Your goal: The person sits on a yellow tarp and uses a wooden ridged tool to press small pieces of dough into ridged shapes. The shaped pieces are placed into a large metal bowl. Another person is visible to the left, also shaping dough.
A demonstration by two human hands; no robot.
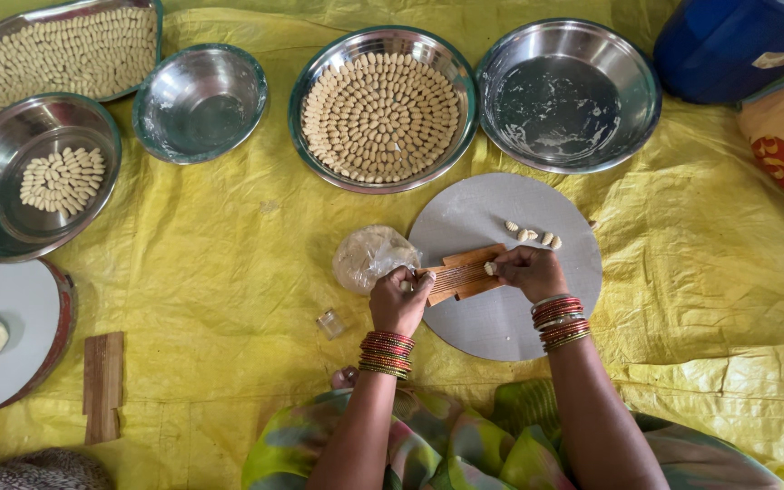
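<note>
Two hands | left grip [398, 299] clasps ridged wooden board [463, 273] | right grip [528, 270] pinches dough piece [491, 269]

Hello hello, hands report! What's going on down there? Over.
Left hand gripping ridged wooden board. Right hand pressing dough piece on it. Shaped pieces on round grey board. Nothing blocking.

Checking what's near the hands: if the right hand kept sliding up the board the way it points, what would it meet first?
Probably the few shaped dough pieces on the round grey board, just beyond the right hand and the ridged wooden board.
</note>
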